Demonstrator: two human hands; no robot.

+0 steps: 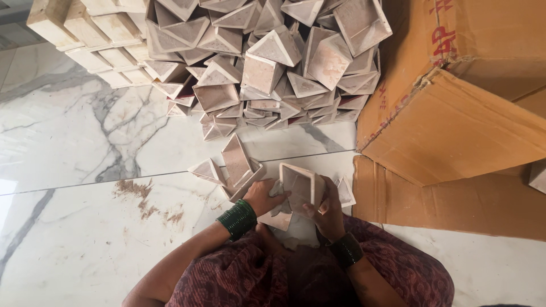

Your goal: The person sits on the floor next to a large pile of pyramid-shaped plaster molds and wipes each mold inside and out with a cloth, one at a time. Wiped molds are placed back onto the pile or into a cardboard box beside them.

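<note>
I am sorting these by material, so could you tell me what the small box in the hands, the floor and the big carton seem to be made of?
Small box: seemingly pale stone or ceramic, matte, dusty, thick-walled.
Floor: polished marble-look tile, grey veins, visible joints.
Big carton: brown corrugated cardboard, torn flap.

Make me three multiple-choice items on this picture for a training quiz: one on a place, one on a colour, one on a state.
1. Where is the big pile of square trays?
A. On the marble floor ahead of the person
B. Inside the cardboard box
C. On a shelf

2. What colour are the bangles on the left wrist?
A. Red
B. Green
C. White

3. How is the tray nearest the person held?
A. Lying untouched
B. In one hand only
C. Between both hands

Answers:
1 A, the pile sits on the floor beside the cardboard box.
2 B, they show dark green.
3 C, the left hand and right hand both have a grip on it.
</note>
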